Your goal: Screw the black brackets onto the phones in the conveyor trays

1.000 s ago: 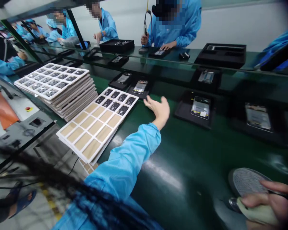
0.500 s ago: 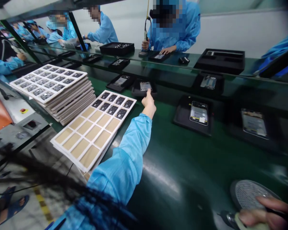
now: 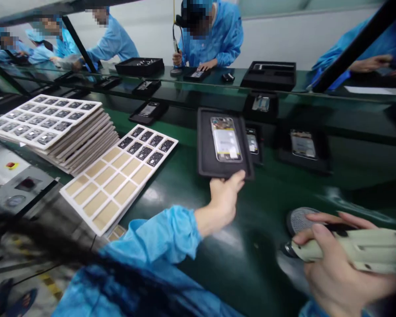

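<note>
A dark green work surface (image 3: 247,259) spreads beneath the person's two hands. Well beyond the left hand (image 3: 222,200), across the surface, a co-worker (image 3: 218,39) in a blue coat bends over small work. Far to the left of that hand stands a tall stack of white trays (image 3: 89,143), the top one filled with dark parts. Between stack and hand lies a white gridded tray (image 3: 105,180); eight dark parts (image 3: 143,152) fill compartments at its far end, while its nearer compartments show bare tan.

The left hand grips the near edge of a shallow black tray (image 3: 204,145), thumb on top, apparently holding it above the surface. Another black tray, partly hidden, shows just behind it. The right hand (image 3: 333,268) is wrapped around a pale green hand tool (image 3: 366,248), its metal tip pointing left. Just beyond the right hand's fingers sits a round gray textured disc (image 3: 298,219). In the held tray, ahead of the left hand, lies an opened phone (image 3: 225,138), its insides exposed.
</note>
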Available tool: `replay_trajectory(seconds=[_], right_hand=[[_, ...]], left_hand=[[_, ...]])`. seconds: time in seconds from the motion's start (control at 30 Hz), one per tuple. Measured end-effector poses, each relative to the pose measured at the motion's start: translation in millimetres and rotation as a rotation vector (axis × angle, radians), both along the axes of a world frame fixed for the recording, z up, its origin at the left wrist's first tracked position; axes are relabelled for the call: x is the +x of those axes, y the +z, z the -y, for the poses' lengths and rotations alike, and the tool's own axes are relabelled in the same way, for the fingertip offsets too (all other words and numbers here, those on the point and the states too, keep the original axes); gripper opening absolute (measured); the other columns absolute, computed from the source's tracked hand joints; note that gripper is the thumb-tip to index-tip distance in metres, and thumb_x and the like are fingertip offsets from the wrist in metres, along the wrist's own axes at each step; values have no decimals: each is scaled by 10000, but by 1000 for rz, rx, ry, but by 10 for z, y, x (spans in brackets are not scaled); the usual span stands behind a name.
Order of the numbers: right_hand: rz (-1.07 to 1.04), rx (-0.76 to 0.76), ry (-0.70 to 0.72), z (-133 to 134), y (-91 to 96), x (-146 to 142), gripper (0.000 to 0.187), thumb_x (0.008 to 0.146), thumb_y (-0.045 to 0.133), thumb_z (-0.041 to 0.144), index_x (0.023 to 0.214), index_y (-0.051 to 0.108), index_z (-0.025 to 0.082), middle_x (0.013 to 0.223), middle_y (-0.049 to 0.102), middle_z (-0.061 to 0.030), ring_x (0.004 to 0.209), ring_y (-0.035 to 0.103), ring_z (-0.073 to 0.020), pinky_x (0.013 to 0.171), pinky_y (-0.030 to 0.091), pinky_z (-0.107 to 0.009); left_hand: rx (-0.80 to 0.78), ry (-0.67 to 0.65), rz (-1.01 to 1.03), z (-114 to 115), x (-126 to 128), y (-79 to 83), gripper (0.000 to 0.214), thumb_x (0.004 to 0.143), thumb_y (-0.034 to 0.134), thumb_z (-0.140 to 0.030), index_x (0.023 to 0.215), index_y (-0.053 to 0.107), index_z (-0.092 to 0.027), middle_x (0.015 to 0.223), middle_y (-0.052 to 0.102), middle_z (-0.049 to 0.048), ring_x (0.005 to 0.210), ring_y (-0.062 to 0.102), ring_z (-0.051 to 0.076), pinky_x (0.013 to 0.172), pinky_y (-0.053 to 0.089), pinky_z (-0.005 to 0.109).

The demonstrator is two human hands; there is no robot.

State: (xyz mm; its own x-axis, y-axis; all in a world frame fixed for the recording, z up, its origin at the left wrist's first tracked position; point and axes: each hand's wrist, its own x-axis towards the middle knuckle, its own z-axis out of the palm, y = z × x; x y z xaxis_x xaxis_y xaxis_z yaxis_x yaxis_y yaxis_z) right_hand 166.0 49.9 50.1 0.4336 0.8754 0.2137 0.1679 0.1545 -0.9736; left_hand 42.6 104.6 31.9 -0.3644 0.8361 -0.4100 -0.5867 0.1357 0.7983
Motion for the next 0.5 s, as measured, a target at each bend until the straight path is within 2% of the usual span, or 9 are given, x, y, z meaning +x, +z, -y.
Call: replay_trajectory(seconds=[0.03, 0.1, 0.17, 0.2, 0.27, 0.4, 0.5], right_hand=[[-2, 12, -6, -6, 1, 17, 312, 837, 610, 431, 1130, 574, 330, 988, 570, -40, 581, 486, -139, 606, 451, -463], [-9, 33, -13, -14, -7, 59, 309, 849, 610, 418, 1135, 572, 307, 985, 580, -37, 582, 493, -128, 604, 432, -427], [-17, 56, -20, -22, -15, 94, 297, 857, 612, 396, 1131, 571, 289, 987, 587, -34, 578, 496, -114, 612, 427, -407], [-20, 66, -23, -26, -17, 107, 291, 860, 612, 385, 1129, 570, 281, 987, 588, -33, 575, 496, -108, 613, 426, -400], [-22, 81, -25, -36, -21, 126, 289, 864, 614, 376, 1127, 568, 266, 983, 588, -34, 573, 500, -103, 607, 423, -388], [-13, 82, -9, -40, -14, 130, 298, 863, 625, 373, 1128, 571, 246, 979, 589, -43, 581, 511, -107, 603, 415, -382], [-8, 75, -5, -3, 9, 108, 306, 873, 617, 370, 1153, 573, 256, 990, 585, -43, 593, 501, -103, 635, 422, -392]], left_hand=[[-20, -42, 52, 262, 75, 5, 277, 965, 850, -134, 1227, 784, -196, 1303, 838, 86, 1337, 786, 269, 1258, 622, 501], [-86, -109, 134, 705, 176, -27, 229, 888, 900, -139, 1061, 794, -244, 1197, 868, 81, 1314, 809, 302, 1276, 616, 514], [-154, -142, 182, 959, 233, -106, 279, 795, 973, -153, 944, 771, -274, 1141, 872, 82, 1303, 815, 349, 1256, 630, 549], [-177, -150, 195, 997, 254, -153, 321, 753, 998, -139, 922, 763, -279, 1133, 871, 82, 1302, 814, 361, 1249, 634, 559], [-187, -146, 202, 917, 289, -231, 353, 743, 1000, -109, 962, 768, -261, 1163, 863, 80, 1314, 805, 347, 1255, 627, 565], [-130, -111, 175, 552, 323, -275, 219, 957, 880, -161, 1142, 764, -167, 1326, 818, 94, 1362, 761, 289, 1227, 634, 567], [-114, -141, 155, 594, 293, -280, 205, 1000, 852, -226, 1170, 748, -178, 1405, 797, 103, 1423, 736, 287, 1253, 618, 551]])
